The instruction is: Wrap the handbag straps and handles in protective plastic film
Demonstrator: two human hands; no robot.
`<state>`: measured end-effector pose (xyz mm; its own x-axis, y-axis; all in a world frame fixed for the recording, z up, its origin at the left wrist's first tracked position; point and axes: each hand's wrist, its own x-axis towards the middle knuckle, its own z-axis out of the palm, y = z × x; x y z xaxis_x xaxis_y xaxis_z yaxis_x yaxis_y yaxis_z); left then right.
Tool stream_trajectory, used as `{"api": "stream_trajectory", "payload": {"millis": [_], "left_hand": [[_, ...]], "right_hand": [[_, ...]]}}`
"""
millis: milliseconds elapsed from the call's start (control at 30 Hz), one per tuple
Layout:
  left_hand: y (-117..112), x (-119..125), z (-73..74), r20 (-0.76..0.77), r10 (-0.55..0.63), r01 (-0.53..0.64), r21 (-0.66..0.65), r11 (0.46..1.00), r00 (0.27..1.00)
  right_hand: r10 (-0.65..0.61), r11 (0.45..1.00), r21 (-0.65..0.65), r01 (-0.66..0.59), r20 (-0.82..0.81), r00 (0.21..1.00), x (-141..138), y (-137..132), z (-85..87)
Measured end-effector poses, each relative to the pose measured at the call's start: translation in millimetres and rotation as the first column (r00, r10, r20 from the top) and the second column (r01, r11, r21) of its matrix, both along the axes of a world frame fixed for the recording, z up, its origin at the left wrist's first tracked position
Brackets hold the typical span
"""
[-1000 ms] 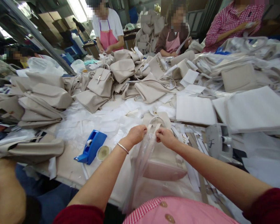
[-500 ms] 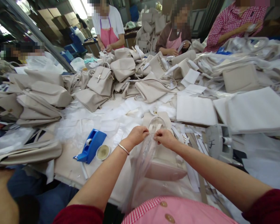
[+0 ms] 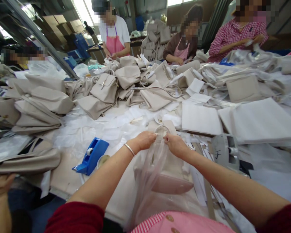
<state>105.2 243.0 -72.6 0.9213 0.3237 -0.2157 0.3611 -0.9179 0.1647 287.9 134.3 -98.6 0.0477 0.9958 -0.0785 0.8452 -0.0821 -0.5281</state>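
Bag (image 3: 173,163) looks smooth, leather-like, faintly sheened; film (image 3: 144,186) thin, translucent, glossy plastic; tape dispenser (image 3: 95,155) blue plastic, slightly shiny; bangle (image 3: 129,149) polished silvery metal; flat sheets (image 3: 201,118) white, matt, paper- or foam-like; apron (image 3: 191,224) pink cloth.

Left grip (image 3: 147,139) pinched; right grip (image 3: 175,145) just beside, likewise; left forearm (image 3: 111,171), right forearm (image 3: 223,179) converging toward grips.

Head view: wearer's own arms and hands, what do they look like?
Left hand and right hand: no gloves. A plain, silver-coloured bangle circles the left wrist; none on the right. Dark red sleeves end around the elbows. No cables or markings visible.
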Motion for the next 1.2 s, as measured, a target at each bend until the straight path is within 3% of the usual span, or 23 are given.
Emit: {"api": "stream_trajectory", "payload": {"millis": [167, 333, 567, 833, 1033, 1200], "left_hand": [[10, 14, -9.9, -0.051, 0.056, -0.056, 0.014, 0.998, 0.997], [18, 31, -18.6, -0.044, -0.043, 0.04, -0.063, 0.997, 0.998], [30, 40, -16.9, -0.014, -0.038, 0.035, -0.146, 0.989, 0.999], [17, 30, -19.7, 0.059, -0.056, 0.064, -0.15, 0.987, 0.997], [12, 22, -25.5, -0.006, 0.076, -0.076, -0.072, 0.995, 0.997], [5, 36, -15.4, 0.05, 0.045, -0.042, -0.041, 0.998, 0.998]], "right_hand": [[0.006, 0.997, -0.083, -0.009, -0.034, 0.999, 10, 16, -9.2], [0.096, 0.992, -0.075, -0.1, -0.057, 0.994, 19, 30, -13.4], [0.144, 0.982, -0.109, -0.153, -0.088, 0.986, 30, 48, -16.3], [0.158, 0.982, -0.097, -0.165, -0.076, 0.985, 34, 45, -25.5], [0.054, 0.987, -0.152, -0.058, -0.031, 0.998, 37, 51, -21.5], [0.121, 0.98, -0.158, -0.124, -0.028, 0.992, 30, 43, -23.6]]}}
